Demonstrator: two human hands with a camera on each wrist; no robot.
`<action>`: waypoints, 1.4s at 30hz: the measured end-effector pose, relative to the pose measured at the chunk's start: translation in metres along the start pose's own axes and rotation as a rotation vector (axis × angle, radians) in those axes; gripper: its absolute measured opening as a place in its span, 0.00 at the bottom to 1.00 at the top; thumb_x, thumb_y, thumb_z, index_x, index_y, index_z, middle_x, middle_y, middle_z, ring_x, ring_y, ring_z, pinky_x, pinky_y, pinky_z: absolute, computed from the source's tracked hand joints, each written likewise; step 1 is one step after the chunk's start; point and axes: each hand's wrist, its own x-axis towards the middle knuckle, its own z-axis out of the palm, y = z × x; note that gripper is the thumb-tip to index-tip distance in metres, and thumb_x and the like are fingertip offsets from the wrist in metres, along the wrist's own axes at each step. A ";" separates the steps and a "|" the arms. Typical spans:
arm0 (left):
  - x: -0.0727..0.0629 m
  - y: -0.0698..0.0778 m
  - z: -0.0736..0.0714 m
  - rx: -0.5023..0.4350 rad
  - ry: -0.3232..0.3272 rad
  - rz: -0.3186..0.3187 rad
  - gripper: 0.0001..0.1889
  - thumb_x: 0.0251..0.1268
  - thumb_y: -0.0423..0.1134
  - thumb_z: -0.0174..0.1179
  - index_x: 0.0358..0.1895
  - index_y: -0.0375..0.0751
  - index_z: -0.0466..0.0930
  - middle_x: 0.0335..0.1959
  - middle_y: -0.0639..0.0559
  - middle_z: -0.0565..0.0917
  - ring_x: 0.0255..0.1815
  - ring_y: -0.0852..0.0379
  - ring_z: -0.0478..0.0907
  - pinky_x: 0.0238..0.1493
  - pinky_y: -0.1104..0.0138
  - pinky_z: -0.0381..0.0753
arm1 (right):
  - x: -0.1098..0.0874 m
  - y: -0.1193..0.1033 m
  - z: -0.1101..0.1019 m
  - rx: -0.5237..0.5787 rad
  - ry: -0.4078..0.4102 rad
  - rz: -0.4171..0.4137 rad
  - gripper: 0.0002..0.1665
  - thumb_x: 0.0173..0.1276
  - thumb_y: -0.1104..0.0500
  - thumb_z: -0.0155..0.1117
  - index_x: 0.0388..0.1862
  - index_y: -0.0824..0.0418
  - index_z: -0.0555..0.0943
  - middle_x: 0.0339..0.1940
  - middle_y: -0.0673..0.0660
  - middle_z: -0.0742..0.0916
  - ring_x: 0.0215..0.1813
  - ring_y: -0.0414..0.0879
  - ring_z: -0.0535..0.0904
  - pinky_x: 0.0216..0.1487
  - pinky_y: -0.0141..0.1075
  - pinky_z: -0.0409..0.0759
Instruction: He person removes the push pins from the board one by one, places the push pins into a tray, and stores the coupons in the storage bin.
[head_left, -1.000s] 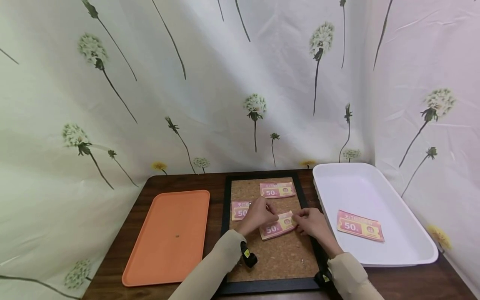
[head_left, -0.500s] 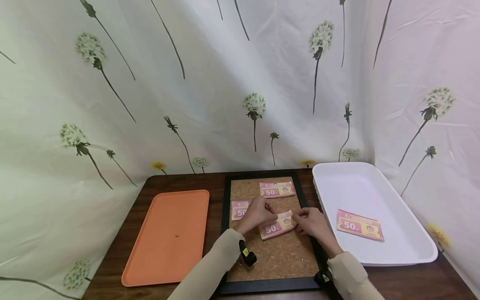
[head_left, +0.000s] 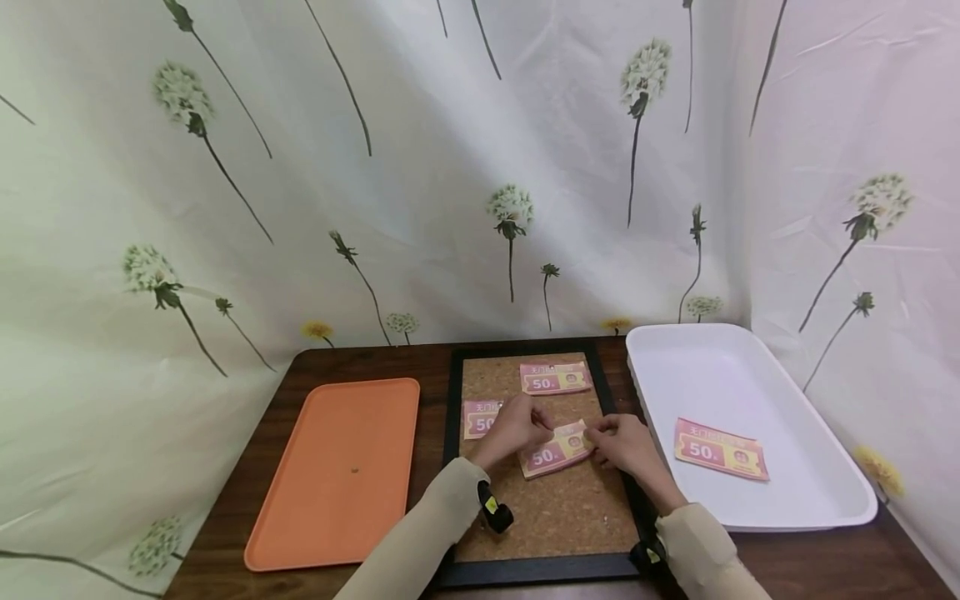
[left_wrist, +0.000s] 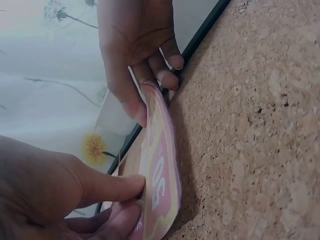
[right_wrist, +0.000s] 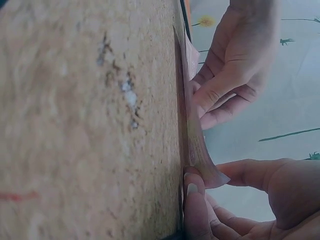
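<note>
Orange tray: lying flat at the lower left of the head view, orange tray point(head_left: 330, 500) on the dark wooden table point(head_left: 247, 483).
Cork board: centre to lower centre, black-framed cork board point(head_left: 547, 525), with three pink-and-yellow coupons over it.
Left coupon: the left coupon point(head_left: 480, 421) lies at the board's left side, partly hidden by the left hand.
Left hand: the left hand point(head_left: 517, 429) pinches the upper edge of the middle coupon between thumb and fingers.
Middle coupon: the middle coupon point(head_left: 555, 457) is just right of frame centre, below the upper coupon point(head_left: 555, 380); its edge looks layered, perhaps several slips.
Right hand: the right hand point(head_left: 626, 446) pinches the middle coupon's right corner, which the right wrist view shows bent up off the cork.
White tray: at the right, white tray point(head_left: 712, 375) with one tray coupon point(head_left: 720, 450) in its lower half.
Step in hand: seemingly steadying and placing the middle coupon on the cork.
Next move: probably calls for flattening that raised corner while the left pinch keeps the slip from turning.
</note>
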 end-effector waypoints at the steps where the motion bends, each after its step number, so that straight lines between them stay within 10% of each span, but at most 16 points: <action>1: 0.000 0.000 0.000 0.009 0.003 -0.002 0.04 0.60 0.28 0.72 0.31 0.40 0.90 0.28 0.52 0.87 0.27 0.60 0.76 0.30 0.71 0.74 | 0.000 0.000 0.000 0.000 -0.001 -0.003 0.18 0.75 0.56 0.64 0.52 0.70 0.84 0.32 0.59 0.90 0.27 0.42 0.86 0.31 0.38 0.87; 42: -0.004 -0.011 -0.002 -0.028 -0.014 0.108 0.03 0.68 0.30 0.68 0.39 0.38 0.91 0.35 0.47 0.89 0.33 0.62 0.77 0.37 0.71 0.75 | 0.002 0.000 0.001 0.026 -0.006 0.024 0.15 0.73 0.61 0.66 0.53 0.69 0.84 0.31 0.59 0.90 0.28 0.44 0.85 0.31 0.37 0.86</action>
